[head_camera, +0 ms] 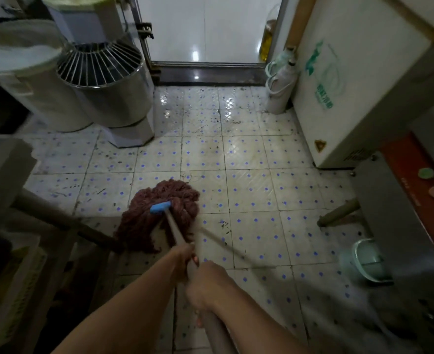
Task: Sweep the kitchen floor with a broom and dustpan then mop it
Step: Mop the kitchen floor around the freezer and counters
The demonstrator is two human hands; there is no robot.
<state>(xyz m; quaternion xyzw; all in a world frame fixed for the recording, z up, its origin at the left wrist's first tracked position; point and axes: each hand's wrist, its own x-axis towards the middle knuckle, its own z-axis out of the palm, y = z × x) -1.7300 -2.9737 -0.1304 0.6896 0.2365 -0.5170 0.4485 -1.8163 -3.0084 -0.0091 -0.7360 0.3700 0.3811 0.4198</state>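
head view: you are gripping the mop handle (177,235) with both hands, left hand (185,261) curled round it ahead, right hand (205,287) clamped just behind. the mop head (159,215) is lying on the tiled floor (256,190), near the table leg (65,221). a dustpan (366,259) is sitting at right.

Worn white floor tiles (249,159) w/ blue dots, wet sheen toward 12. Steel mixer bowl (113,98) at 10, white cabinet (351,98) at 2, bright doorway (205,29) at 12.
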